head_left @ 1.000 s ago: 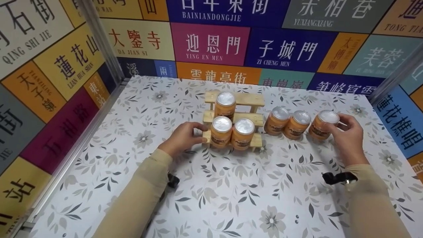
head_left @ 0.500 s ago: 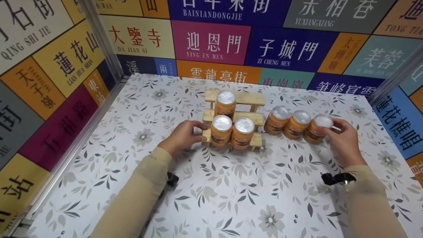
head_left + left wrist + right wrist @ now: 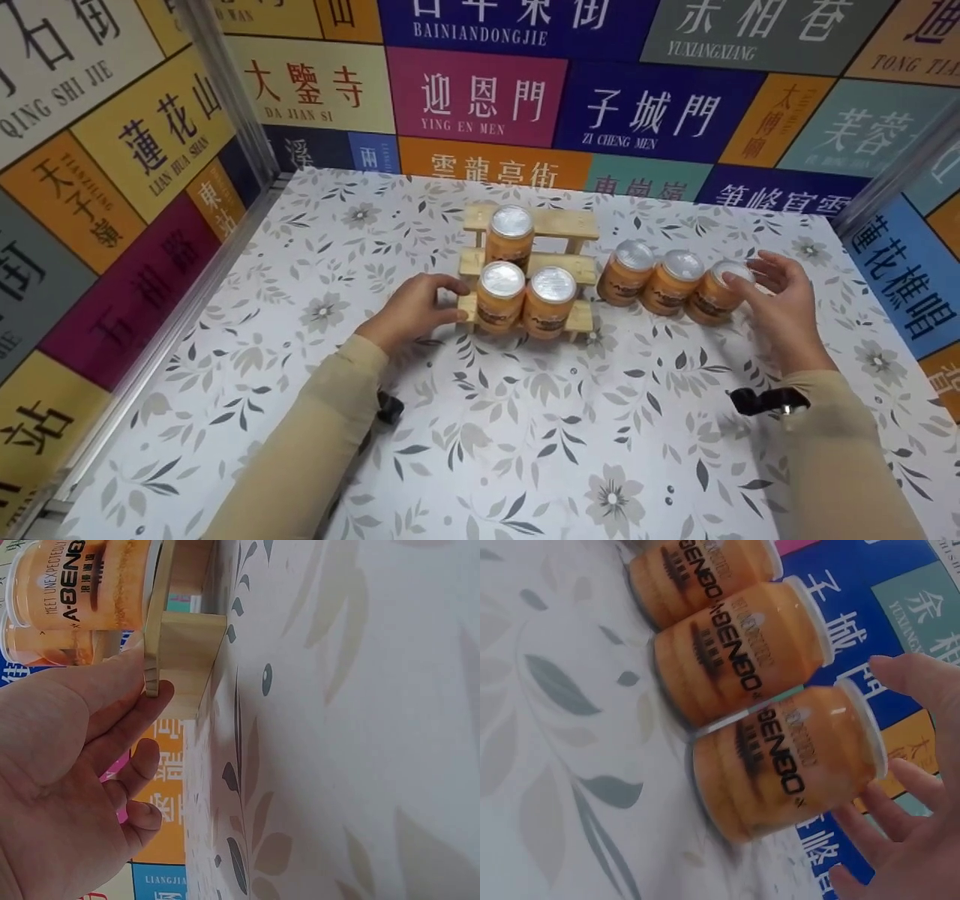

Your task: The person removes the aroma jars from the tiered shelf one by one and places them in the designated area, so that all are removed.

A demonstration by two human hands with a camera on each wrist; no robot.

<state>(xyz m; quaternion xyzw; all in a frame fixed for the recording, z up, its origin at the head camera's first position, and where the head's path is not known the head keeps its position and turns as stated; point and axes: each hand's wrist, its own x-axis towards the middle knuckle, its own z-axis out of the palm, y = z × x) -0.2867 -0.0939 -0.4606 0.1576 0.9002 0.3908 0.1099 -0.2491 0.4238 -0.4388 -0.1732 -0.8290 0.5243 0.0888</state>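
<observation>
Cans (image 3: 551,304) labelled A-BENBO stand upright: three on a wooden three-step rack (image 3: 574,222), three rowed rightward on the desk (image 3: 517,435). The left hand (image 3: 415,311) pinches the rack's near left end, apparently steadying it; the right hand (image 3: 787,311) curves loosely, fingers (image 3: 915,679) apart, around the rightmost can (image 3: 709,304).

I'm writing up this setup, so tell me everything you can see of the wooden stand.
The wooden stand is pale, with three stepped shelves on legs. It stands upright on the flowered table. Two orange jars rest on its bottom shelf, a third on the middle; the left hand pinches the bottom shelf's left end.
</observation>
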